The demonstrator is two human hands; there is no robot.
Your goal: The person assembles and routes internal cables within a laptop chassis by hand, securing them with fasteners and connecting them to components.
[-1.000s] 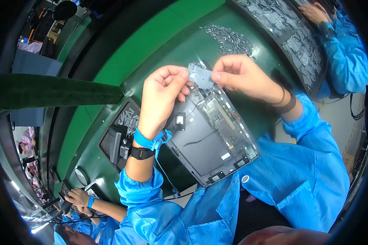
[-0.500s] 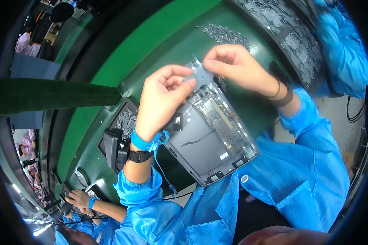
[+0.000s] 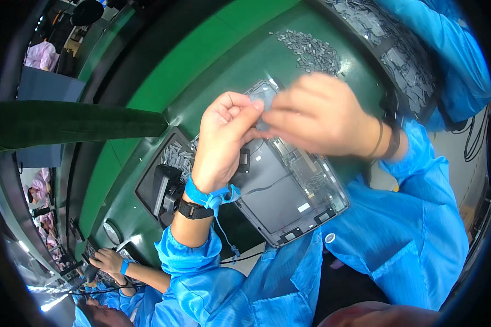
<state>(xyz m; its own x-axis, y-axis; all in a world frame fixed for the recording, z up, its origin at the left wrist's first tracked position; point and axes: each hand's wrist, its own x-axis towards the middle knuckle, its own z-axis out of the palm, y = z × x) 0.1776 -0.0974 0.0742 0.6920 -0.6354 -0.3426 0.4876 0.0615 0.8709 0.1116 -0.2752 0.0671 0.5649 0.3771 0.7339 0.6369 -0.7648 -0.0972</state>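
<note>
An opened flat device (image 3: 270,204), like a tablet with its circuit board and cables bared, lies tilted on the green bench in front of me. Above its far end my left hand (image 3: 221,139) pinches a thin grey plate (image 3: 265,102) between thumb and forefinger. Close against the plate's right side is my right hand (image 3: 324,117), its fingers smeared by motion; whether they touch the plate cannot be made out. A blue wrist strap with a cord (image 3: 204,195) and a black band circle my left wrist. Much of the circuit board is hidden under my right hand.
Small grey pieces lie heaped (image 3: 311,52) beyond the device; more fill a black tray (image 3: 138,188) at left. A large bin of thin grey sheets (image 3: 406,76) stands far right, beside another person's blue sleeve (image 3: 447,49). Another person's hand (image 3: 108,260) works at lower left.
My right hand has turned and swung down over the circuit board, its fingers now blurred. My left hand has shifted slightly right and still pinches the plate.
</note>
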